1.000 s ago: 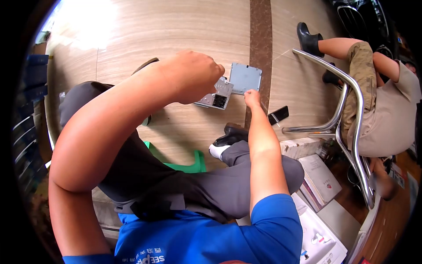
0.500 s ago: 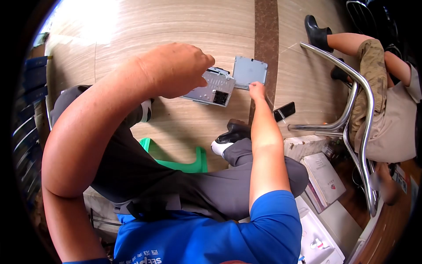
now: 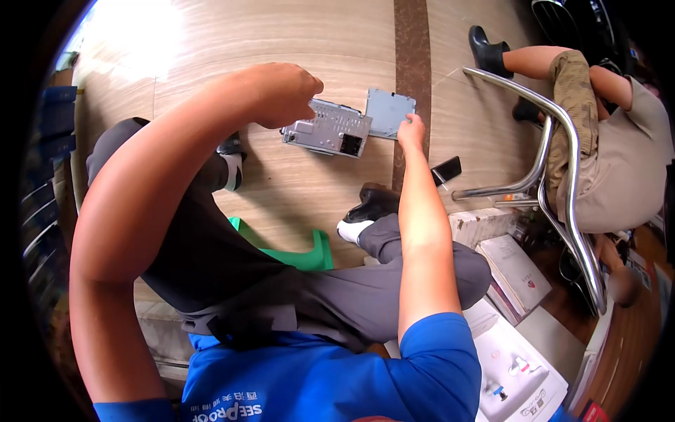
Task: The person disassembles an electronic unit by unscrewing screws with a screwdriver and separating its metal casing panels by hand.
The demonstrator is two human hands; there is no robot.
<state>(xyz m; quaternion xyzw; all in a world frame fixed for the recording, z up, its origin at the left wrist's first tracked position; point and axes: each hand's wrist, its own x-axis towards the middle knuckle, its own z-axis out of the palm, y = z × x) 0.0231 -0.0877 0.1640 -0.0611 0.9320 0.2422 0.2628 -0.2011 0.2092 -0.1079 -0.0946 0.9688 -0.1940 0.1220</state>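
A silver metal electronic unit [image 3: 330,131] with vent slots and a black connector socket sits low over the floor in front of me. A flat grey metal cover plate [image 3: 390,111] adjoins its right side. My left hand [image 3: 285,95] is at the unit's upper left edge, back of the hand up and fingers curled. What those fingers hold, if anything, is hidden. With thumb and fingers, my right hand [image 3: 412,131] pinches the plate at its lower right corner.
A black phone [image 3: 447,169] lies on the floor to the right. A chrome tube frame [image 3: 573,151] stands beside a seated person [image 3: 619,155]. A green plastic stool [image 3: 302,259], books [image 3: 517,273] and a white tray [image 3: 517,352] are near my legs.
The view has shifted slightly. My left hand has drawn back leftward, uncovering more of the unit. Along the plate, my right hand has slid from the lower edge to the right corner.
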